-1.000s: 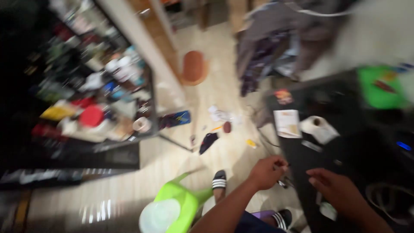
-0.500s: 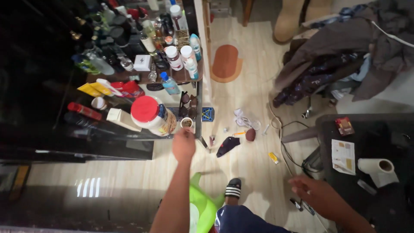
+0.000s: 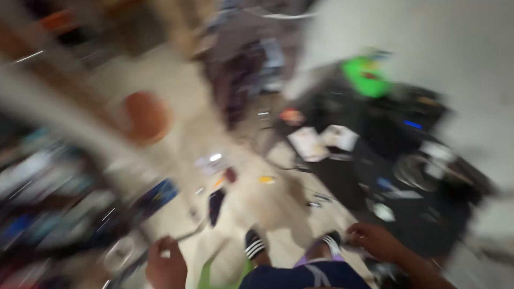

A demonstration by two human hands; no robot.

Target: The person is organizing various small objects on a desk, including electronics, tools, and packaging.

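Observation:
The picture is heavily smeared by motion. My left hand [image 3: 166, 266] is low at the bottom left, close to the front edge of a cluttered shelf [image 3: 59, 214]; a small pale spot shows at its fingertips, and I cannot tell whether it holds anything. My right hand [image 3: 376, 241] is at the bottom right, fingers curled, by the near corner of a black table [image 3: 412, 219]. The blur hides whether it grips something. My feet in black sandals with white stripes [image 3: 255, 247] stand on the pale floor between the hands.
White papers [image 3: 308, 143], a green object [image 3: 364, 75] and a small blue light [image 3: 413, 124] are on the black table. An orange mat [image 3: 145, 115], a dark sock-like item [image 3: 216, 206] and small litter lie on the floor. Dark clothes [image 3: 246, 75] hang behind.
The view has swung fast to the right and blurred. My left hand has drawn back from the shelf's edge towards me. My right hand has shifted closer to the black table's corner.

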